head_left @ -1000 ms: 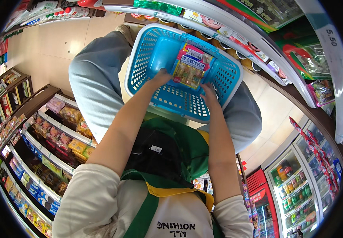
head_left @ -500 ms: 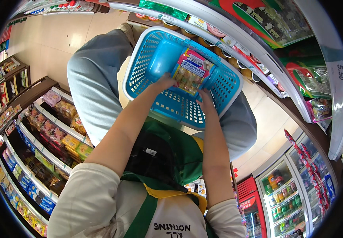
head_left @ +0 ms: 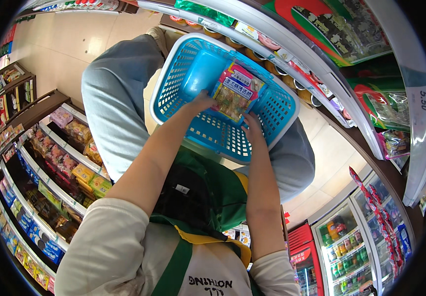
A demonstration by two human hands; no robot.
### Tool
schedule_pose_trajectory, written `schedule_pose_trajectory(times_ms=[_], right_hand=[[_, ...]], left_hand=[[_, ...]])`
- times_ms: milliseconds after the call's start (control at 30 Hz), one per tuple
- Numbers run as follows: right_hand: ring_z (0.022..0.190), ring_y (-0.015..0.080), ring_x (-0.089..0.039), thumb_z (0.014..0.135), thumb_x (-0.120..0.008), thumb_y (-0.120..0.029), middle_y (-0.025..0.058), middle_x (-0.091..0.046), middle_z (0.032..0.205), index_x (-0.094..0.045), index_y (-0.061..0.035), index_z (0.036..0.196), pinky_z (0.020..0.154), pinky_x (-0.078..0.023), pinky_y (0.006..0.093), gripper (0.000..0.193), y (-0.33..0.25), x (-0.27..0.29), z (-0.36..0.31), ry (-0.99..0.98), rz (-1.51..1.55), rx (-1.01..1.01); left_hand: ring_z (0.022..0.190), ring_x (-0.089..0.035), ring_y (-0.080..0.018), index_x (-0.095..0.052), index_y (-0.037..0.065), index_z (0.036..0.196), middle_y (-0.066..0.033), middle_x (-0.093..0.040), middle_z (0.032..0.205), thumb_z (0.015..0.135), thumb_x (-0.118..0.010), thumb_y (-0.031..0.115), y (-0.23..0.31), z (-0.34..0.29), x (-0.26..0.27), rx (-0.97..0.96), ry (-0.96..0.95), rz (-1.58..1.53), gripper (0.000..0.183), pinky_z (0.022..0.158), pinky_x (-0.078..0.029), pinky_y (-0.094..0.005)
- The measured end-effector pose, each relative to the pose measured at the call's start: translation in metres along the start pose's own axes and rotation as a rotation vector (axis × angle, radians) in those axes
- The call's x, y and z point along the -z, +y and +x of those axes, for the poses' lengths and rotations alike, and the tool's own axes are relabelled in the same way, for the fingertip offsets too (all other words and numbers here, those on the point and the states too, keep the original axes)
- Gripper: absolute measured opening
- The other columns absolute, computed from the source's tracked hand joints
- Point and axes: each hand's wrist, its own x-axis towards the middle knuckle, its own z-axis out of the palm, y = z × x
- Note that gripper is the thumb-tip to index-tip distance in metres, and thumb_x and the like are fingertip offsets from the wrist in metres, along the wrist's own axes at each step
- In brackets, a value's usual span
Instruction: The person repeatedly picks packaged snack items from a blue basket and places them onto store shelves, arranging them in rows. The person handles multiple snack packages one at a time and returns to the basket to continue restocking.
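A blue plastic shopping basket (head_left: 193,74) with a pale rim sits between my bent knees. Inside it is a pink and yellow snack packet (head_left: 239,91), with a clear window showing small wrapped pieces. At the packet's left edge, my left hand (head_left: 202,102) grips it, its fingertips partly hidden. My right hand (head_left: 253,128) pinches the lower right corner, thumb and fingers close together. Both forearms reach over the near rim of the basket.
Close ahead and to the right runs a store shelf (head_left: 292,64) with jars (head_left: 272,69) under it and bagged goods above. Snack shelves (head_left: 50,172) stand on the left. A glass-door drinks fridge (head_left: 343,246) is at the lower right. Tiled floor (head_left: 70,44) shows at the upper left.
The view has shifted slightly. Both hands stay at the packet's edges, and the packet has tilted a little in the basket.
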Motion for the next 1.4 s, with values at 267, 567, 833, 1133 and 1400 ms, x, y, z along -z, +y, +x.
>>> schedule_pose_trajectory(times_ms=[267,567,833,1133,1400], right_hand=[[0.112,0.0243,-0.053,0.085,-0.072,-0.019,0.0096,-0.053,0.126,-0.044,-0.0093,0.133,0.089,-0.043,0.0471,0.057,0.001,0.000,-0.005,0.023,-0.105,0.030],[0.090,0.0159,-0.054,0.082,-0.070,-0.008,0.0058,-0.063,0.104,-0.047,-0.0105,0.120,0.069,-0.040,0.0335,0.045,-0.030,-0.007,-0.051,0.010,-0.310,0.144],[0.087,0.0141,-0.060,0.081,-0.073,-0.007,0.0047,-0.064,0.101,-0.049,-0.0117,0.115,0.066,-0.044,0.0274,0.042,-0.038,-0.006,-0.120,-0.018,-0.295,0.344],[0.096,0.0179,-0.065,0.082,-0.067,0.007,0.0146,-0.069,0.103,-0.045,-0.0003,0.115,0.082,-0.052,0.0289,0.041,-0.066,-0.025,-0.230,-0.006,-0.176,0.700],[0.097,0.0159,-0.064,0.084,-0.066,0.007,0.0135,-0.068,0.108,-0.043,-0.0005,0.120,0.084,-0.050,0.0280,0.044,-0.085,-0.029,-0.300,-0.059,-0.120,0.973]], left_hand=[[0.102,-0.063,-0.0287,-0.043,0.001,0.136,-0.0198,-0.060,0.119,0.072,-0.081,0.019,0.006,-0.015,0.013,-0.104,-0.016,0.182,0.076,0.084,-0.053,-0.0385],[0.090,-0.065,-0.0272,-0.047,0.002,0.118,-0.0155,-0.063,0.107,0.064,-0.086,0.007,0.020,-0.052,0.037,-0.178,-0.171,0.073,0.066,0.065,-0.057,-0.0376],[0.081,-0.063,-0.0197,-0.044,0.004,0.114,-0.0112,-0.065,0.100,0.072,-0.080,0.003,0.037,-0.117,0.058,-0.368,-0.282,0.020,0.056,0.057,-0.053,-0.0333],[0.092,-0.061,-0.0122,-0.044,0.005,0.104,-0.0110,-0.069,0.105,0.080,-0.072,-0.007,0.051,-0.195,0.074,-0.800,-0.361,-0.114,0.039,0.076,-0.048,-0.0294],[0.091,-0.059,-0.0075,-0.046,0.006,0.106,-0.0058,-0.068,0.101,0.082,-0.071,-0.005,0.081,-0.285,0.083,-0.953,-0.282,-0.182,0.036,0.074,-0.047,-0.0248]])
